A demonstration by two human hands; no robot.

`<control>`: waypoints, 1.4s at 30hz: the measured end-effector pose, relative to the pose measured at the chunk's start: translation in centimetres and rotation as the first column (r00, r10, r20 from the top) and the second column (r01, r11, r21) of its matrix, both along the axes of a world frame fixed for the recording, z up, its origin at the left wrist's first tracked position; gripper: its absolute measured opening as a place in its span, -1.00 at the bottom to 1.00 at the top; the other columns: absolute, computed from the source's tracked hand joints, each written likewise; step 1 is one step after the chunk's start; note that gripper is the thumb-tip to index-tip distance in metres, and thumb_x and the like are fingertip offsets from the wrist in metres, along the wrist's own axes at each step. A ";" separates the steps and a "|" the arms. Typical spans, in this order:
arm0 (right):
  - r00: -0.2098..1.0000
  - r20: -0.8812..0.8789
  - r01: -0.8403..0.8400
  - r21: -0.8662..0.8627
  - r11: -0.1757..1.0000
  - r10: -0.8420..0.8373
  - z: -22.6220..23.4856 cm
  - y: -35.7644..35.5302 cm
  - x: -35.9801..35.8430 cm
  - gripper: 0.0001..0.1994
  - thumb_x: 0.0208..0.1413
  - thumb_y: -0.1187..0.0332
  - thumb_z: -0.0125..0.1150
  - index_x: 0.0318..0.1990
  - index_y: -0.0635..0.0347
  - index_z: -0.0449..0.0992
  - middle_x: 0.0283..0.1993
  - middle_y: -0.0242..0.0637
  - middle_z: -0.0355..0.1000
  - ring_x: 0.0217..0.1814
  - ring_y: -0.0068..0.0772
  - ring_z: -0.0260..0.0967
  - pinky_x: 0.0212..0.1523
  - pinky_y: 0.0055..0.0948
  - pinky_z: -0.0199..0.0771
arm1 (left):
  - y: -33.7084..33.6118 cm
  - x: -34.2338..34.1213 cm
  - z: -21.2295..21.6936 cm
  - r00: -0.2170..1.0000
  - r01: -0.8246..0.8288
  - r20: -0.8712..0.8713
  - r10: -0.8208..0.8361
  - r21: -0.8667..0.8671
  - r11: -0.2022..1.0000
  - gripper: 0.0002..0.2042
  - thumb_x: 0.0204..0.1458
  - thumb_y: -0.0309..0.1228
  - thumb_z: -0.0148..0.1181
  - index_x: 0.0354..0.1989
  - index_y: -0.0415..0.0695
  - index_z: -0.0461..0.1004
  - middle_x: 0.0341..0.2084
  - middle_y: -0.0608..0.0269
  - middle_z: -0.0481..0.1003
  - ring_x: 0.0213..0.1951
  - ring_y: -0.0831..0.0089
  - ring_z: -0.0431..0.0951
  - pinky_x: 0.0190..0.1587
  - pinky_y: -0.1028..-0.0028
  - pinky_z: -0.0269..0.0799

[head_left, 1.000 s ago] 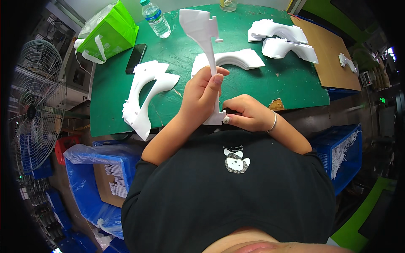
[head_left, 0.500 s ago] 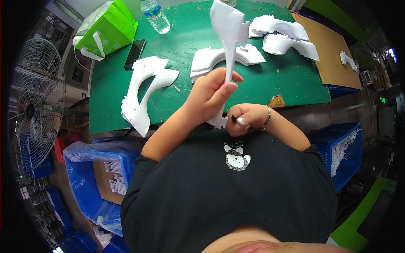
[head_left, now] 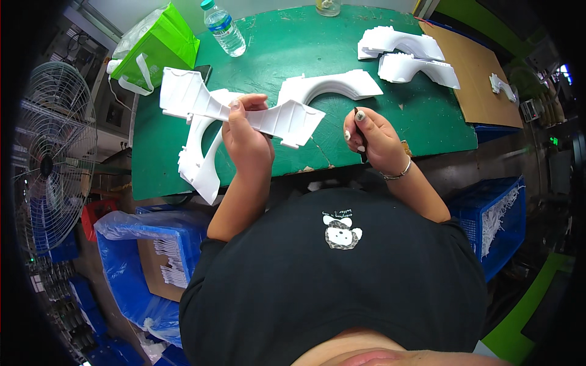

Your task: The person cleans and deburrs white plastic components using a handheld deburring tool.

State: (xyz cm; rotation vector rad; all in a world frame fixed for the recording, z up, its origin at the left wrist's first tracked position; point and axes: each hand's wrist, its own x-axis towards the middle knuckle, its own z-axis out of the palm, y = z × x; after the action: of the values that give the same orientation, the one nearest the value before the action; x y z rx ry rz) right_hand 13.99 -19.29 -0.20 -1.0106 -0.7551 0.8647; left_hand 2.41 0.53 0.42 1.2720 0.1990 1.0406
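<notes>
My left hand (head_left: 249,140) is closed around the narrow middle of a white curved plastic part (head_left: 296,122). The part lies level above the table, its ribbed side showing and both wide ends sticking out. To its right, apart from it, my right hand (head_left: 383,145) pinches a thin dark tool (head_left: 364,156); its kind cannot be made out. Beneath the held part, more white curved parts (head_left: 200,174) lie at the table's left. Behind my hands sits a stack of the same arched parts (head_left: 345,82).
The green table (head_left: 293,36) carries further stacked white parts (head_left: 421,70), a water bottle (head_left: 224,30), a green bag (head_left: 162,46) and a partly covered phone (head_left: 206,74). Cardboard (head_left: 467,79) lies at the right. Blue crates (head_left: 116,256) flank me, and a fan (head_left: 49,158) stands left.
My left hand has moved left and turned the white part from upright to level. My right hand has moved away from the part, up and right, still holding the dark tool.
</notes>
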 end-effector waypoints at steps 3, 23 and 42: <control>0.986 0.138 0.100 -0.016 0.995 -0.097 0.6 0.0 -0.1 -0.69 0.37 0.18 -0.13 -0.33 0.20 0.39 -0.52 -0.55 0.14 -0.51 -0.73 0.01 -0.49 -0.68 0.06 | -0.7 -0.3 0.7 0.984 0.171 0.089 -0.153 -0.260 0.950 -0.61 0.30 -0.29 -0.25 0.05 -0.36 0.35 -0.16 -0.04 0.48 -0.11 0.34 0.50 -0.02 0.37 0.44; 0.915 0.096 0.377 0.142 0.915 -0.392 4.4 1.1 -2.4 -0.78 0.33 0.32 -0.12 -0.19 0.26 0.42 -0.53 -0.60 0.16 -0.54 -0.81 -0.02 -0.54 -0.68 -0.01 | -3.3 -1.3 -3.7 0.547 0.830 0.444 -0.709 -0.176 0.530 -0.60 0.27 -0.31 -0.05 0.25 -0.16 0.28 0.12 -0.19 0.35 -0.01 -0.03 0.52 -0.03 0.13 0.57; 0.921 0.243 0.289 0.097 0.952 -0.304 4.5 -0.3 -1.6 -0.74 0.29 0.31 -0.10 -0.18 0.33 0.45 -0.45 -0.50 0.28 -0.41 -0.75 0.11 -0.40 -0.62 0.16 | -3.1 -1.6 -3.5 0.514 0.848 0.425 -0.745 -0.116 0.518 -0.60 0.28 -0.30 -0.06 0.24 -0.17 0.28 0.12 -0.17 0.36 -0.07 -0.04 0.56 -0.08 0.08 0.58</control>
State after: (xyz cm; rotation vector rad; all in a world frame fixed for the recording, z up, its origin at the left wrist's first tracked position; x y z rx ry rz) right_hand 12.41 -19.55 4.33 -1.1616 -0.8133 0.4509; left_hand 0.83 -2.56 -3.13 0.7125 -0.4671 0.3307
